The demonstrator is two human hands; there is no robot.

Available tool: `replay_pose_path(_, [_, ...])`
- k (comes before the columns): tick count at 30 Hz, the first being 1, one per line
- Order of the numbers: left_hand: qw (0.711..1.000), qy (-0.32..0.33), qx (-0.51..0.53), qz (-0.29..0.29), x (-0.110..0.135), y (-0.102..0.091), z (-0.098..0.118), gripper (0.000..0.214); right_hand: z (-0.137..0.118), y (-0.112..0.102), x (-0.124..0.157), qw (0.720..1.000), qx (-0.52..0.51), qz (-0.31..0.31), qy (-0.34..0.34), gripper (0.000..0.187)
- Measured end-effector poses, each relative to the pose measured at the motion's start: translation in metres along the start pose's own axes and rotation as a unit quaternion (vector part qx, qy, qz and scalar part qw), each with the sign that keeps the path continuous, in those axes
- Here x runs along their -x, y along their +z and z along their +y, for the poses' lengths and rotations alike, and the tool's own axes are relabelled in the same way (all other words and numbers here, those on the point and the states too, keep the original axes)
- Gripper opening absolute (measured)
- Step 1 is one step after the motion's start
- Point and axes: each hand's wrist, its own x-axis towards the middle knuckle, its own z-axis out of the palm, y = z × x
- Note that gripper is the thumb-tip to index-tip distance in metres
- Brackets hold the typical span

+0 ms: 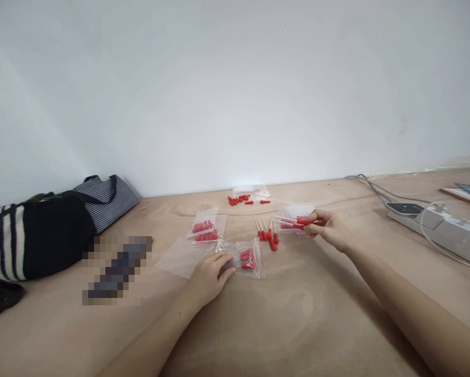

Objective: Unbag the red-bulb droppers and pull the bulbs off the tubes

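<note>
Right grip: thumb and fingers pinch several droppers by their red bulbs, thin clear tubes pointing leftward. Judged light; bulbs probably soft and rubbery, tubes smooth, stiff, possibly brittle. Take hold at the bulb; avoid bending the tube.

Left grip: thumb and fingertips touch a clear bag containing red-bulbed droppers; whether they pinch the film cannot be told. Film is thin, glossy, limp, likely slippery; hold by an edge.

Between the grips, slightly beyond the left: loose droppers, fanned. Beyond the left grip: overlapping bags with red bulbs inside. Under both: smooth, wood-grained surface.
</note>
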Motion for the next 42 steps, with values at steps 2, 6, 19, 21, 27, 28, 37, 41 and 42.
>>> replay_pose_path(2, [1.000,0.000,0.000,-0.002,0.000,0.000,-0.001,0.020,0.003,0.006,-0.001,0.998,0.006,0.064,0.005,0.013])
replay_pose_path(6, [1.000,-0.004,-0.004,-0.009,0.000,0.001,-0.003,0.021,0.014,0.032,0.000,0.979,0.080,0.188,-0.014,0.014])
replay_pose_path(19, [1.000,0.004,-0.009,-0.009,-0.001,0.001,-0.003,0.021,0.020,0.076,0.002,0.961,0.252,0.108,-0.038,0.022])
replay_pose_path(21, [1.000,0.004,-0.008,-0.010,-0.001,0.001,-0.003,0.021,0.021,0.075,0.003,0.959,0.260,0.105,-0.048,0.026])
replay_pose_path(27, [1.000,0.002,-0.005,-0.009,-0.001,0.001,-0.003,0.021,0.014,0.074,0.018,0.937,0.309,0.102,-0.129,0.023])
replay_pose_path(28, [1.000,0.002,-0.004,-0.006,-0.001,0.001,-0.003,0.021,0.012,0.076,0.022,0.937,0.307,0.069,-0.151,0.019])
replay_pose_path(37, [1.000,0.006,0.023,-0.019,0.000,0.001,-0.001,0.021,0.003,0.100,0.032,0.915,0.298,-0.164,-0.217,0.022])
replay_pose_path(41, [1.000,-0.003,0.014,-0.015,0.001,0.002,0.001,0.020,0.000,0.101,0.033,0.907,0.245,-0.192,-0.283,0.035])
replay_pose_path(42, [1.000,-0.004,0.011,-0.013,0.001,0.002,0.001,0.020,0.000,0.100,0.033,0.903,0.234,-0.201,-0.299,0.036])
